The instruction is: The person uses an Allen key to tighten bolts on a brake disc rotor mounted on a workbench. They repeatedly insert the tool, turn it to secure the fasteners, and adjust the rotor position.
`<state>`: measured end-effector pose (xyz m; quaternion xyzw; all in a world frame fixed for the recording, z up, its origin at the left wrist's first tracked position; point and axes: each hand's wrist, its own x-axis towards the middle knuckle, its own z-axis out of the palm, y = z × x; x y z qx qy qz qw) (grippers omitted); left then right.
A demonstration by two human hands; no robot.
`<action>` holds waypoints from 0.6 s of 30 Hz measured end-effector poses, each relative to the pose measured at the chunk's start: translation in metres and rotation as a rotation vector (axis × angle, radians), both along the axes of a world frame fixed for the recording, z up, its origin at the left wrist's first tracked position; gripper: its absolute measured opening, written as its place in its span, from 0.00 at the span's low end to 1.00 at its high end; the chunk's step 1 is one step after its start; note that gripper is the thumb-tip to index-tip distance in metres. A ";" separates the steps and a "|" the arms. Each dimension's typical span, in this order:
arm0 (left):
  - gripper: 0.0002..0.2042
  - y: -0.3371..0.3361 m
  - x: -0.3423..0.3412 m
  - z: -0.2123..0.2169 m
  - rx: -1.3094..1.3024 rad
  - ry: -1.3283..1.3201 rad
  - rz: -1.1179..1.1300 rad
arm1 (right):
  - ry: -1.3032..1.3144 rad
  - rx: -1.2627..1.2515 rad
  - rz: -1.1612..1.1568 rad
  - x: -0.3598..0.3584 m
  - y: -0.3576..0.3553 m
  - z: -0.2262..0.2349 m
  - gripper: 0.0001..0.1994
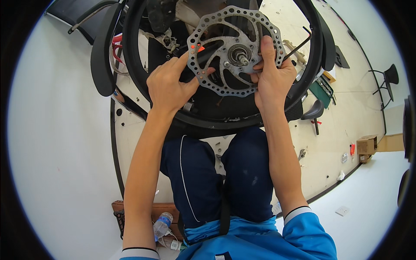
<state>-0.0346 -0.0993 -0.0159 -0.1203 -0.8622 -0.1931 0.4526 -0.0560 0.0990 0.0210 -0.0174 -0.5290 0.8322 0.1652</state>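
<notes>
A silver disc brake rotor [225, 48] with a wavy, perforated rim sits around the hub axle [244, 60] of a black wheel [216, 126] lying over my knees. My left hand [169, 84] grips the rotor's left edge between thumb and fingers. At its right edge, my right hand [276, 78] presses its thumb on the rotor face, with some fingers curled underneath. A dark L-shaped hex key [301, 43] sticks out past the right hand's fingers; whether the hand holds it, I cannot tell. Parts of both hands' fingers are hidden by the rotor.
Black chair armrests [103, 52] flank the wheel. On the pale floor at right are a bicycle saddle [315, 110], a green tool case [321, 92] and a cardboard box [367, 145]. A plastic bottle [163, 225] lies beside my left forearm. Small parts are scattered about.
</notes>
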 end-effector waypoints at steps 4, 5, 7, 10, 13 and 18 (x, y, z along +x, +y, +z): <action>0.23 0.000 0.001 0.002 0.033 -0.008 -0.015 | -0.001 -0.019 -0.004 -0.002 -0.003 0.001 0.16; 0.23 0.000 0.001 0.002 0.032 -0.008 -0.017 | 0.004 0.005 -0.001 -0.001 -0.002 0.001 0.16; 0.23 0.000 0.000 0.003 0.030 -0.008 -0.021 | 0.014 0.051 0.007 -0.001 0.001 0.000 0.19; 0.23 0.000 0.000 0.002 0.040 -0.016 -0.011 | 0.017 0.033 0.014 -0.003 0.002 0.001 0.19; 0.24 0.002 0.000 0.007 0.033 -0.023 -0.011 | -0.008 0.020 0.012 -0.003 0.001 0.004 0.19; 0.25 0.003 0.000 0.009 0.069 -0.019 -0.023 | 0.003 -0.020 0.014 -0.003 0.000 0.006 0.18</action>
